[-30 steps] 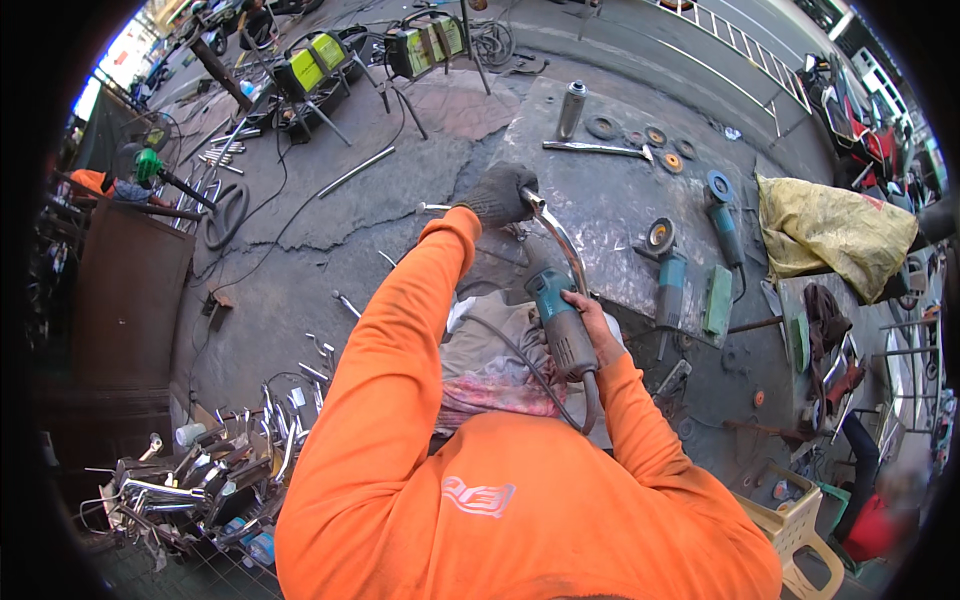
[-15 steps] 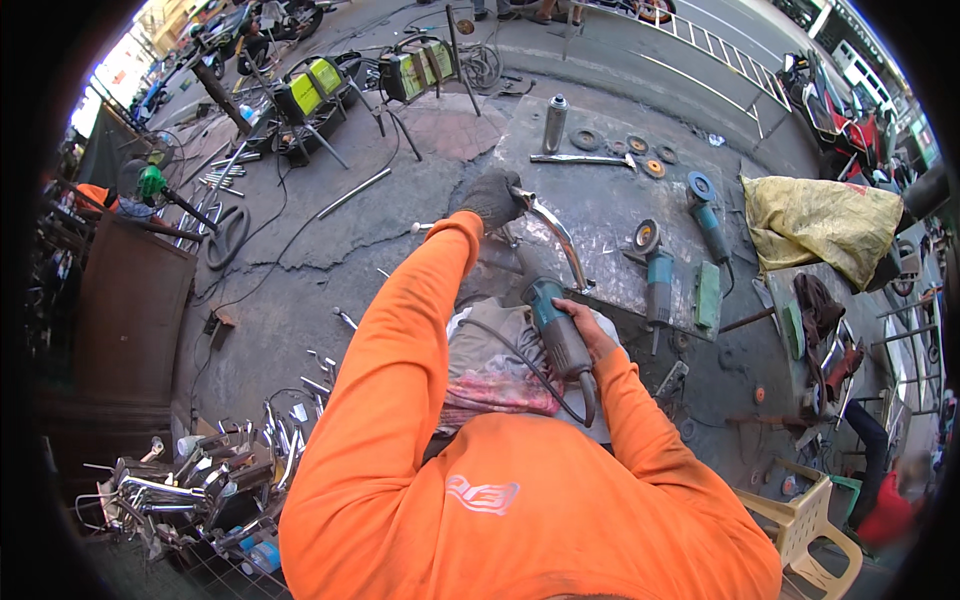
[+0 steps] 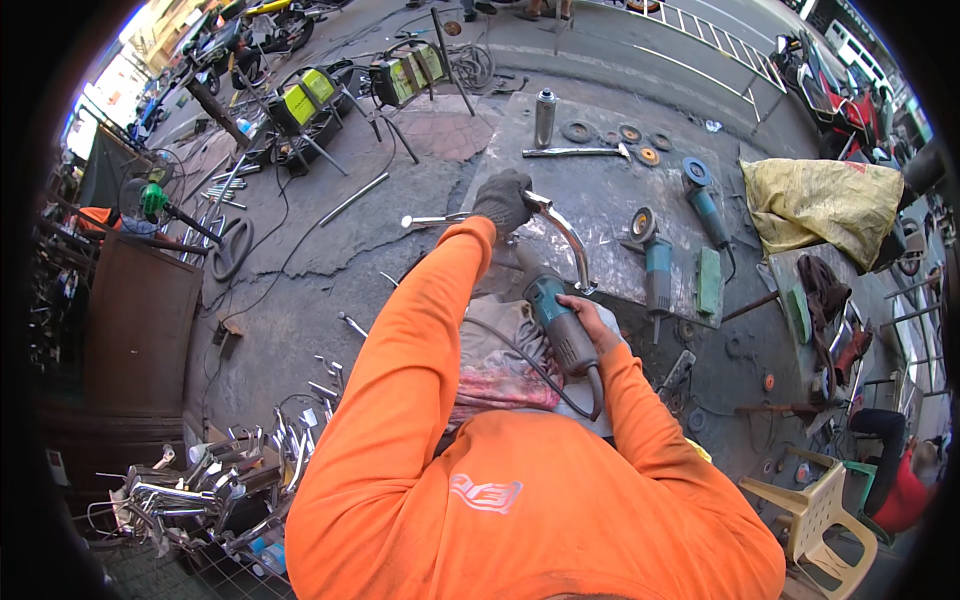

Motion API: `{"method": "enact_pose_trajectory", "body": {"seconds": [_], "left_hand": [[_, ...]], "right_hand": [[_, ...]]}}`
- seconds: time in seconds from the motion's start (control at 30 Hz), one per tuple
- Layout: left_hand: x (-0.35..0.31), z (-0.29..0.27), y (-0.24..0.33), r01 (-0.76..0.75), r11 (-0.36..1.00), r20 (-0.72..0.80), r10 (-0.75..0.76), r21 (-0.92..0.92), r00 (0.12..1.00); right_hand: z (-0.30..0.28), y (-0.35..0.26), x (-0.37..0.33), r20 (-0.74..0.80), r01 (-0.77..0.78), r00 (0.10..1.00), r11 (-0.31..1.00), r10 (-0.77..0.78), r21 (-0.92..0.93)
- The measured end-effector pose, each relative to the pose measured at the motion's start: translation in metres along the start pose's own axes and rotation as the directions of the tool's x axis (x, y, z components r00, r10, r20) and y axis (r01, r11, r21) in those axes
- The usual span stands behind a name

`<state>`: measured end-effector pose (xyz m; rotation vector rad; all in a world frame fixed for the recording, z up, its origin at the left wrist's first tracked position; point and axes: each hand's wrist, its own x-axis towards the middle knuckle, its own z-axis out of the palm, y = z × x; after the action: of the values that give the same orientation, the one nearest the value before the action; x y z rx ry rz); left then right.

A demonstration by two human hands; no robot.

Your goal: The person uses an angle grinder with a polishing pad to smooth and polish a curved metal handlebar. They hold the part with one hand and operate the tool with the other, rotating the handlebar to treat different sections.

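Note:
My left hand, in a dark glove, is closed round a bent, shiny metal tube. From the glove the tube curves to the right and toward me; another bright stretch of metal sticks out to the left of the glove. My bare right hand is wrapped round the body of a teal and grey power grinder. The grinder's nose points away from me, close below the tube and glove; I cannot make out its working tip. Its cord loops back across the cloth on my lap.
On the metal plate lie a hammer, a spray can, several discs and two more grinders. Metal parts are heaped at lower left. A beige plastic chair and a person in red are at lower right.
The tube and my gloved left hand have shifted slightly right and turned, showing more bright metal left of the glove. My right hand keeps its hold on the grinder. The whole view has shifted a little.

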<state>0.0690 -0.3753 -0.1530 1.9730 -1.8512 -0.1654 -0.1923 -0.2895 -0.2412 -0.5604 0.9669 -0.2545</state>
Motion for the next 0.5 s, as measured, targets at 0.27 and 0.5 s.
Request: {"method": "enact_pose_trajectory", "body": {"seconds": [0.27,0.5], "left_hand": [[0.021,0.001,-0.001,-0.021,0.999,0.151,0.026,-0.032,0.988],[0.024,0.002,-0.006,-0.046,0.995,0.119,0.056,-0.085,0.991]], "right_hand": [[0.004,-0.007,-0.006,-0.083,-0.017,0.997,0.992,0.007,-0.129],[0.009,-0.009,-0.013,-0.069,-0.041,0.997,0.983,0.029,-0.18]]}}
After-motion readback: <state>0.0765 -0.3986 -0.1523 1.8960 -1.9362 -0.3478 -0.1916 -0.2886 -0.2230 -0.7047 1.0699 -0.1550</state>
